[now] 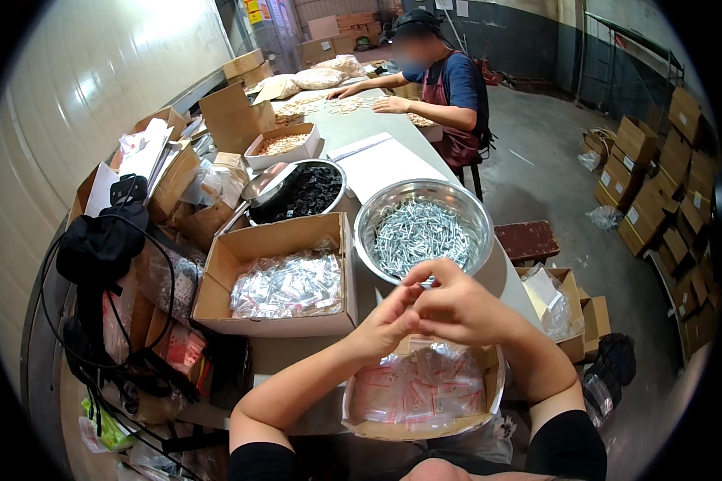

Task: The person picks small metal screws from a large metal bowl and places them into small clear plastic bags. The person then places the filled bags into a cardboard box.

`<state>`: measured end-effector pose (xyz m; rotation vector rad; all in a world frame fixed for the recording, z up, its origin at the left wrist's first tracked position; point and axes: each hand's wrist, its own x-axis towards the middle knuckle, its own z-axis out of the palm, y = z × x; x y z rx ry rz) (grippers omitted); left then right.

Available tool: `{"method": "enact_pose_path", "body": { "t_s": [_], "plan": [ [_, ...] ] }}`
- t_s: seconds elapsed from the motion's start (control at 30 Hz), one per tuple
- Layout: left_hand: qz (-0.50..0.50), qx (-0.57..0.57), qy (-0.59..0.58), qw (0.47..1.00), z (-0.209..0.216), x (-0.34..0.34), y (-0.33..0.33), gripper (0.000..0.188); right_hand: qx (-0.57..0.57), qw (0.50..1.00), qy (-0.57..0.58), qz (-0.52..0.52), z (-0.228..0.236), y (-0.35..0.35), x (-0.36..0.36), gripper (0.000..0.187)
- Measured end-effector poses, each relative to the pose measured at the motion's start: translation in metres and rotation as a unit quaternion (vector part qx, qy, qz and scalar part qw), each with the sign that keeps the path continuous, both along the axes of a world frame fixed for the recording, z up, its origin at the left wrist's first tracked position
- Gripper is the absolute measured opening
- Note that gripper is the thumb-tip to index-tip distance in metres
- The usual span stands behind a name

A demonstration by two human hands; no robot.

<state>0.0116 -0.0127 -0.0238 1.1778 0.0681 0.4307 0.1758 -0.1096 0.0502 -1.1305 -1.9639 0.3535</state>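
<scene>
My left hand (389, 322) and my right hand (456, 309) meet just in front of a steel bowl (484, 240) full of silvery screws (417, 236). The fingers of both are bent and pinched together at the tips; whatever lies between them is hidden. Under my wrists sits a shallow cardboard box (413, 434) of flat clear plastic bags (417, 391) with red lines. Left of my hands stands a larger open carton (277, 325), part-filled with small clear bags (289, 284) that hold metal pieces.
Beyond the carton, a metal scoop (266, 186) lies by a bowl of black parts (309, 192). Farther back is a white box of small wooden pieces (281, 145). A co-worker (457, 88) sits at the table's far right. Cables (56, 264) and cartons crowd the left; stacked cartons (634, 180) stand right.
</scene>
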Motion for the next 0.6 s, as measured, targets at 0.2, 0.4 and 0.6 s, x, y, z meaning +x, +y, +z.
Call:
{"method": "enact_pose_path", "body": {
  "t_s": [0.2, 0.4, 0.6],
  "plan": [
    [0.158, 0.139, 0.041, 0.977, 0.013, -0.004, 0.001, 0.017, -0.124, 0.985, 0.101, -0.064, -0.003, 0.004, 0.015, 0.015],
    [0.195, 0.176, 0.074, 0.962, 0.019, -0.003, -0.005, 0.015, -0.202, 0.971, 0.12, -0.052, -0.013, 0.012, 0.017, 0.014],
    [0.144, 0.082, 0.069, 0.984, 0.019, -0.005, -0.006, 0.015, -0.177, 0.973, 0.135, 0.055, -0.02, 0.016, 0.02, 0.02]
  ]
}}
